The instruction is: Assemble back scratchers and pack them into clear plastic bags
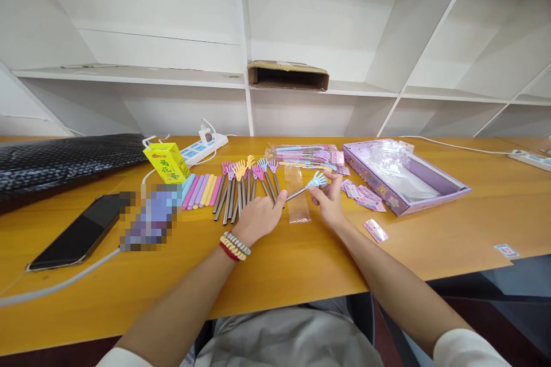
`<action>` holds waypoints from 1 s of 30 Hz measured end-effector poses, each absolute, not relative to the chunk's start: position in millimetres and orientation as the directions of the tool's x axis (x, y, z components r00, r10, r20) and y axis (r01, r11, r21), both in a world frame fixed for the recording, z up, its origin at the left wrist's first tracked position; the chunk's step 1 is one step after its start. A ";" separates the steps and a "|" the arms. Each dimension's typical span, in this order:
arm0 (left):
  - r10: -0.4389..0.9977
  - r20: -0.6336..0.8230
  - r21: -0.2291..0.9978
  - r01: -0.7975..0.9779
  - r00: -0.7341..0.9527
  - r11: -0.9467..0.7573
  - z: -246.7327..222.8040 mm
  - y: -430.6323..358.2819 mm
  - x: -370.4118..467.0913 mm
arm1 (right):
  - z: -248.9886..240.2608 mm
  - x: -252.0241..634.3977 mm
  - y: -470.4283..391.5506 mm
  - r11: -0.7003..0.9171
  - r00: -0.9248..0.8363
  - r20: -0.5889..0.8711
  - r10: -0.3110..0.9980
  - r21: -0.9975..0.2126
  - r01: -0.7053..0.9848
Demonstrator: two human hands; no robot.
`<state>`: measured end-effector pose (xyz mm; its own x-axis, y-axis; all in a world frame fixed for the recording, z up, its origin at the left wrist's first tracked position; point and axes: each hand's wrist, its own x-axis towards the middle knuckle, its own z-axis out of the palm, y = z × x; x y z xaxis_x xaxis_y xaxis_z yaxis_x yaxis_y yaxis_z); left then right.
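Observation:
A back scratcher [317,179] with a light-blue hand-shaped head and a metal rod is held between both my hands. My left hand [260,218], with coiled bands at the wrist, is closed on the rod end, partly hiding it. The fingers of my right hand [330,202] pinch the blue head. Beneath the rod lies a clear plastic sleeve [299,215]. Several more back scratchers [240,175] with pink, purple, yellow and blue heads lie left of it, beside a row of pastel handle tubes [201,191]. Behind my hands are bagged back scratchers [305,153].
An open purple box [404,206] stands at the right, with small printed cards [375,230] near it. On the left are a phone [81,232], a yellow drink carton [167,162], a power strip [202,150] and a white cable [64,287]. White shelves hold a cardboard box [288,66].

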<state>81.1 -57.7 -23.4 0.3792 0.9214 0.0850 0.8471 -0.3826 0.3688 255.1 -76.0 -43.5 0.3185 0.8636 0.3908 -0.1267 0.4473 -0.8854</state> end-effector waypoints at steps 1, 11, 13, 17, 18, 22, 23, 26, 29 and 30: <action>0.925 0.090 0.355 0.856 0.368 -0.375 -23.0 -57.3 80.5 | -43.9 254.9 -76.3 0.447 0.309 0.390 0.867 -0.884 -0.136; 0.851 0.303 0.256 0.824 0.428 -0.506 -11.5 -51.8 72.8 | -36.3 279.7 -66.9 0.296 0.283 0.212 0.935 -0.907 -0.298; 0.802 0.379 0.236 0.790 0.462 -0.566 -13.6 -51.5 71.0 | -34.0 283.3 -65.6 0.225 0.290 0.127 0.949 -0.914 -0.339; 0.686 0.513 0.232 0.686 0.516 -0.689 -20.8 -48.4 68.1 | -31.1 288.4 -66.0 0.157 0.269 0.031 0.963 -0.871 -0.465; 0.662 0.538 0.234 0.662 0.522 -0.712 -22.8 -47.3 67.8 | -30.5 290.0 -66.4 0.147 0.235 0.025 0.972 -0.842 -0.519; 0.618 0.580 0.252 0.604 0.531 -0.756 -28.0 -45.2 68.4 | -29.6 296.9 -66.9 0.154 0.128 0.092 0.987 -0.734 -0.661; 0.616 0.578 0.257 0.598 0.534 -0.759 -28.3 -45.7 69.0 | -29.6 298.1 -66.6 0.177 0.130 0.121 0.984 -0.725 -0.665; 0.630 0.550 0.265 0.601 0.549 -0.754 -27.3 -49.0 71.5 | -30.0 298.9 -66.2 0.235 0.154 0.178 0.972 -0.742 -0.628; 0.670 0.500 0.287 0.625 0.548 -0.726 -26.2 -53.1 74.2 | -30.9 296.1 -67.7 0.228 0.122 0.193 0.974 -0.812 -0.538; 0.685 0.485 0.299 0.633 0.544 -0.714 -26.3 -54.5 75.1 | -31.8 294.5 -68.6 0.215 0.095 0.193 0.976 -0.837 -0.503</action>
<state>75.1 -54.5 -26.3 0.5436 0.6851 0.4850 0.6328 -0.7141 0.2995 294.5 -68.6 -31.8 0.0954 0.9765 0.1933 -0.5031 0.2149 -0.8371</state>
